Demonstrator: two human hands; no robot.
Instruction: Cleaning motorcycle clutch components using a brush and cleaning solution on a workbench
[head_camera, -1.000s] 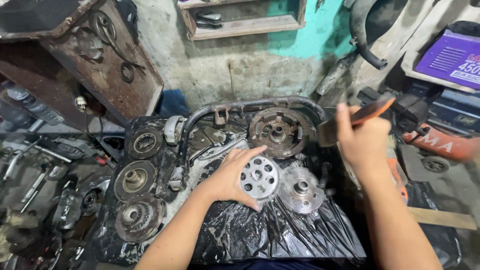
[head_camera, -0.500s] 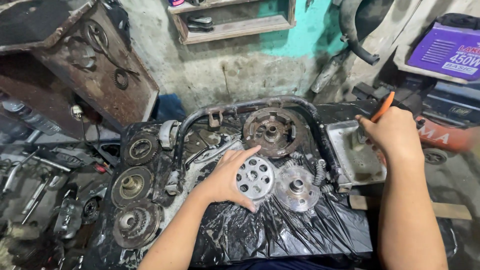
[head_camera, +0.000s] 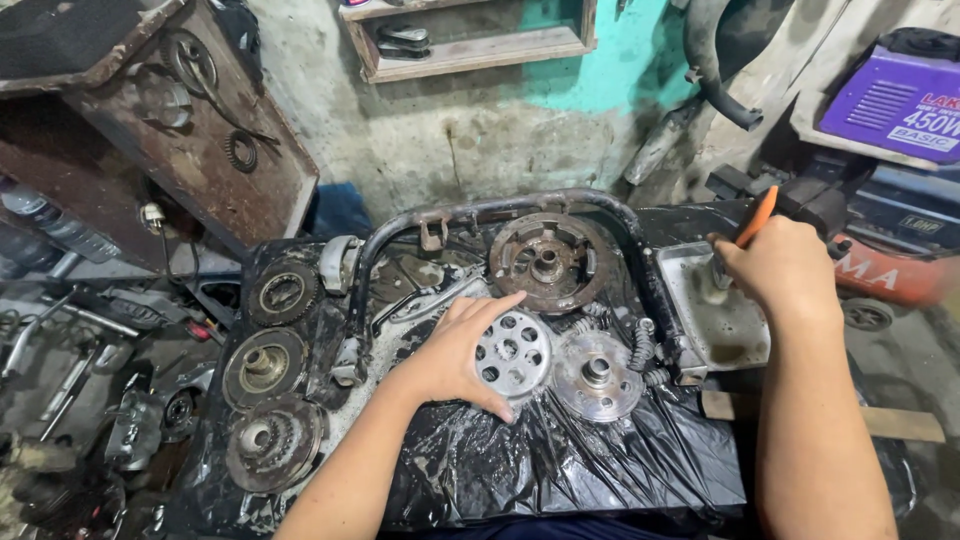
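My left hand lies flat on black plastic sheeting, fingers resting on a silver round plate with several holes. Beside it lies a silver hub with a centre boss and coil springs. My right hand grips an orange-handled tool, its tip down in a square metal tray. A rusty round clutch housing sits behind the plate, inside a curved black tube frame.
Three dirty gear-like discs lie in a row at the left of the sheeting. A rusty metal cabinet stands at the back left, a wall shelf behind. A purple box and red machine are at right. Loose parts litter the left floor.
My right hand with the orange-handled tool has come down from above the work to the square tray. My left hand stays on the holed plate.
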